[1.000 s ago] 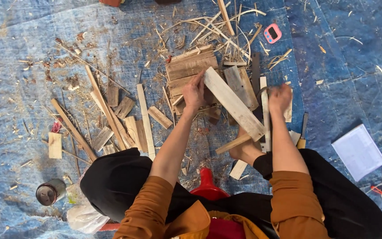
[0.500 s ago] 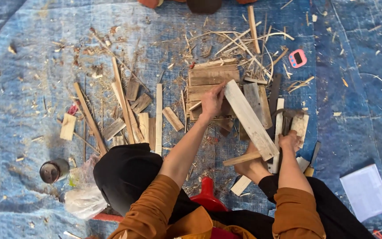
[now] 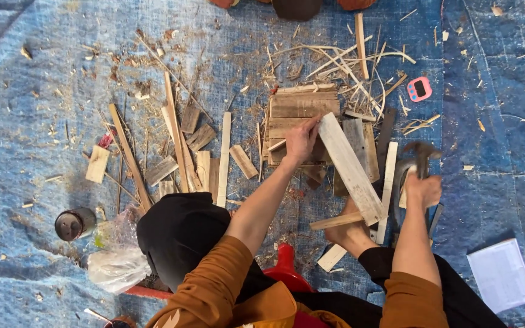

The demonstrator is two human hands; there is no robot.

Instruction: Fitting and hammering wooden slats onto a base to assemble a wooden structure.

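While left hand (image 3: pixel 302 141) fingers press the plank (image 3: pixel 350 168) steady on the tarp (image 3: pixel 44 79) | right hand (image 3: pixel 423 189) fingers clench hammer (image 3: pixel 422 153), raised to strike.

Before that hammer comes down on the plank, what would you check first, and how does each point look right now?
1. Left hand steadying the long pale plank: ok, its fingers rest on the plank's upper end.
2. Right hand grip on the hammer: ok, closed round the handle, head raised.
3. Left fingers away from the strike spot: cannot tell, no nail is visible.
4. Bare foot out of the way: not ok, it lies right under the plank's lower end.
5. Plank supported: ok, it lies tilted across the stack of boards.
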